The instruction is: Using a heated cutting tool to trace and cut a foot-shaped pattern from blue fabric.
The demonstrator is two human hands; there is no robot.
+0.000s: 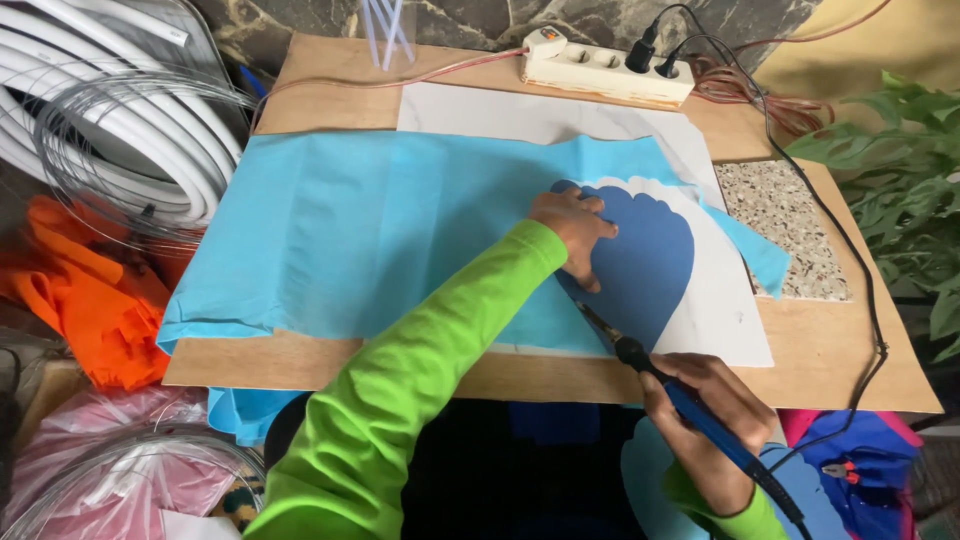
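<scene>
My left hand, in a bright green sleeve, presses flat on a dark blue scalloped template that lies on light blue fabric. My right hand grips a blue-handled hot cutting tool, its metal tip touching the fabric at the template's lower left edge. A white sheet lies under the fabric. The tool's black cord runs off to the lower right.
A wooden board carries it all, with a speckled stone tile at the right. A white power strip with two black plugs sits at the back. White tubing coils and orange cloth lie left; green leaves stand right.
</scene>
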